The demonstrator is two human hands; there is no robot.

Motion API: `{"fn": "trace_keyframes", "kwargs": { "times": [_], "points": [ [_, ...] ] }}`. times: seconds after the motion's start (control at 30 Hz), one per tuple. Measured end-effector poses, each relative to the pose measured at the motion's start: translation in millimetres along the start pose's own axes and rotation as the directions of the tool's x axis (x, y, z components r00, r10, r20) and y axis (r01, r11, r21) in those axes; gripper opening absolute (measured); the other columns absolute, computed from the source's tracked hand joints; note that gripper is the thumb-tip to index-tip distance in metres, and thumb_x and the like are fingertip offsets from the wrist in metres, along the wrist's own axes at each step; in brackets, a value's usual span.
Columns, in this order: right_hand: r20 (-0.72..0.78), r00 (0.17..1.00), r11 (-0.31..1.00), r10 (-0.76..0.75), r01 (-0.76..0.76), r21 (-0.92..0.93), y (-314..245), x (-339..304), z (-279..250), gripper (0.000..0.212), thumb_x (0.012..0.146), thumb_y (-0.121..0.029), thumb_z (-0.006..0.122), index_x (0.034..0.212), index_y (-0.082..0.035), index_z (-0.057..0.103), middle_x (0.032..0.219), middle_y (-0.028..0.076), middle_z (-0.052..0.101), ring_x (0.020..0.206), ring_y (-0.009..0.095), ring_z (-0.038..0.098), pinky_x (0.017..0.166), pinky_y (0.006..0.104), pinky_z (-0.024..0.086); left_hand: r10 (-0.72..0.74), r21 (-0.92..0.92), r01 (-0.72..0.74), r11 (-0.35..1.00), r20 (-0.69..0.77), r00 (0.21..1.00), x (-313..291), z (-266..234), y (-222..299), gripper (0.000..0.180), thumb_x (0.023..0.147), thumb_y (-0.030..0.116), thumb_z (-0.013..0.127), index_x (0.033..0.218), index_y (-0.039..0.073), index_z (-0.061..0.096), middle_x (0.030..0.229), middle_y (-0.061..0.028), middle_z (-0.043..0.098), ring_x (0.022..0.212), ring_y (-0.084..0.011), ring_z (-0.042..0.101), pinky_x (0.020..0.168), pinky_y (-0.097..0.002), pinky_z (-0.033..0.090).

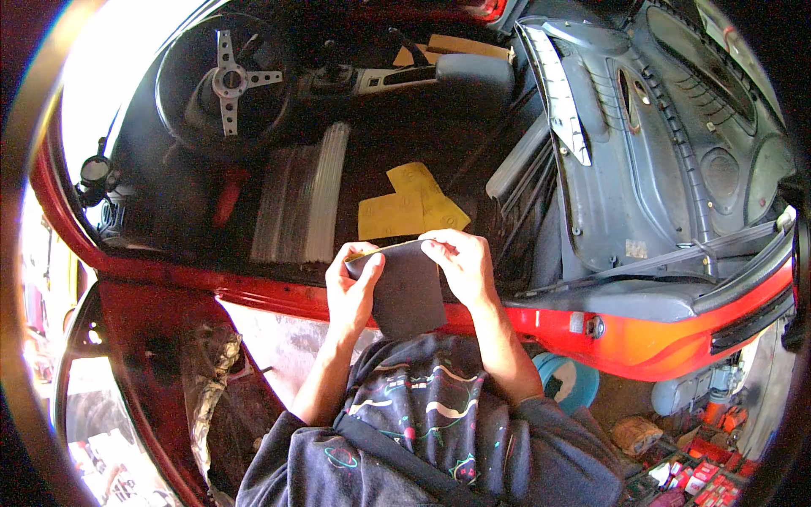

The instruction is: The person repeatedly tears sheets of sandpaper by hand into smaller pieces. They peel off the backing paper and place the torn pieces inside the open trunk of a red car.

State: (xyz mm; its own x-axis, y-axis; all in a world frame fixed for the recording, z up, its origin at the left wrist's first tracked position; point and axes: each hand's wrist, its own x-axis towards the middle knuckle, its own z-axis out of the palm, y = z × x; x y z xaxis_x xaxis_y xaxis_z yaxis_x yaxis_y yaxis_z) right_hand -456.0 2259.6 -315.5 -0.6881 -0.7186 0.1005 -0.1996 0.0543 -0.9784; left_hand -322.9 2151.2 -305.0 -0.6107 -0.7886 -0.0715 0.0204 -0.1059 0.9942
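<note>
A dark grey sheet of sandpaper with a yellow back hangs between my hands, just in front of my chest. My left hand pinches its upper left corner, the thumb on the dark face. At the upper right corner, my right hand grips the same sheet between thumb and fingers. A narrow strip of yellow shows along the top edge. Right beyond my hands, several yellow-backed pieces of sandpaper lie overlapping on the dark car floor.
The red door sill runs below my hands. Further in are a steering wheel, a centre console and a ribbed silvery panel. A large grey trim panel leans at right. Outside stands a blue bucket.
</note>
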Motion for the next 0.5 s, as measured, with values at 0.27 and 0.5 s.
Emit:
{"fn": "trace_keyframes", "kwargs": {
  "times": [0.27,0.5],
  "points": [
    [0.043,0.999,0.999,0.023,-0.022,-0.03,-6.0,-4.1,-1.4,0.017,0.082,-0.013,0.06,0.09,0.001,0.064,0.078,0.012,0.066,0.069,0.015,0.062,0.065,0.026,0.048,0.041,0.046,-0.039,0.998,-0.051,0.998,-3.9,-1.0,-1.8,0.012,0.078,0.009,0.066,0.082,0.004,0.056,0.074,0.0021,0.055,0.07,-0.0055,0.046,0.067,-0.0197,0.038],
    [0.0,1.0,0.999,0.001,-0.001,-0.051,-4.8,-3.2,-7.0,0.016,0.082,-0.012,0.059,0.09,0.0,0.064,0.078,0.011,0.066,0.068,0.012,0.061,0.063,0.0237,0.047,-0.063,-0.121,0.07,0.99,0.059,0.996,-3.4,-8.0,6.3,0.017,0.081,0.01,0.064,0.095,0.001,0.06,0.087,-0.0028,0.063,0.078,-0.007,0.054,0.072,-0.0214,0.042]
  ]
}}
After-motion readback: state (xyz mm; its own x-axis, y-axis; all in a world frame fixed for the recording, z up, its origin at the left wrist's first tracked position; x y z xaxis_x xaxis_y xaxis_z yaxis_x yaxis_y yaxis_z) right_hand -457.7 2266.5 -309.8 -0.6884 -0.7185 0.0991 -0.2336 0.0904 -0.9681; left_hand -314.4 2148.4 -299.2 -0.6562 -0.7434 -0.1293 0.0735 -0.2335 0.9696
